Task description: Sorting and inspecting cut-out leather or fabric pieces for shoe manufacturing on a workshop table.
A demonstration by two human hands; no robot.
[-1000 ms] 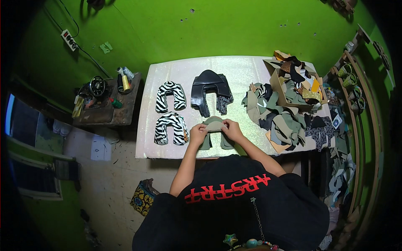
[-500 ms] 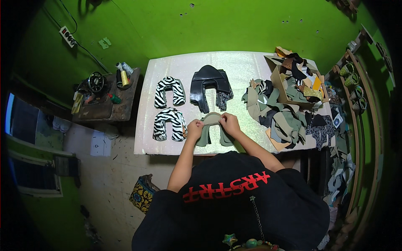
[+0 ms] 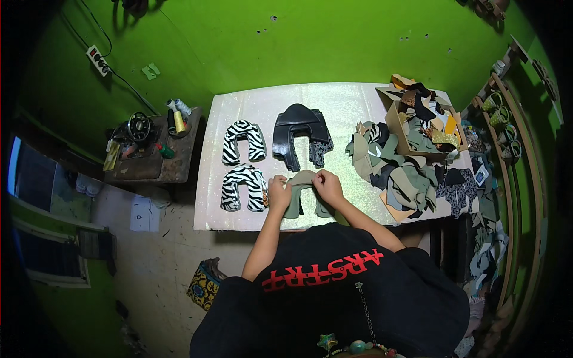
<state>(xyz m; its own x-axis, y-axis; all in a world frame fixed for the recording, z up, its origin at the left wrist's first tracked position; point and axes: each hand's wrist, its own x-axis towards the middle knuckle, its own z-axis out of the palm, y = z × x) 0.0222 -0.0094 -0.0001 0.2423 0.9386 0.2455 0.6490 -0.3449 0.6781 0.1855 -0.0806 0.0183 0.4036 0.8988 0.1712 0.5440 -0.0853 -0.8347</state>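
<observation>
A green arch-shaped piece [image 3: 293, 209] of material lies near the front edge of a pale, glittery tabletop [image 3: 352, 100], in the middle, its two legs pointing toward the person. A tan curved strip [image 3: 303, 177] runs along the top of the arch. The left hand [image 3: 278, 193] has its grip clamped on the arch's upper left; the right hand [image 3: 327, 187] has its grip clamped on the upper right, fingertips at the strip's edge.

Just beyond lie black arch-shaped pieces [image 3: 299, 114], stacked. To the left are two zebra-striped arches, a far one [image 3: 229, 149] and a near one [image 3: 228, 198]. On the right, a heap of offcuts [image 3: 412, 182] spreads before an overfilled cardboard box [image 3: 395, 126]. Farther left stands a sewing machine [image 3: 139, 126] with thread cones [image 3: 179, 123] beside it. Behind everything rises a bright green wall [image 3: 334, 45].
</observation>
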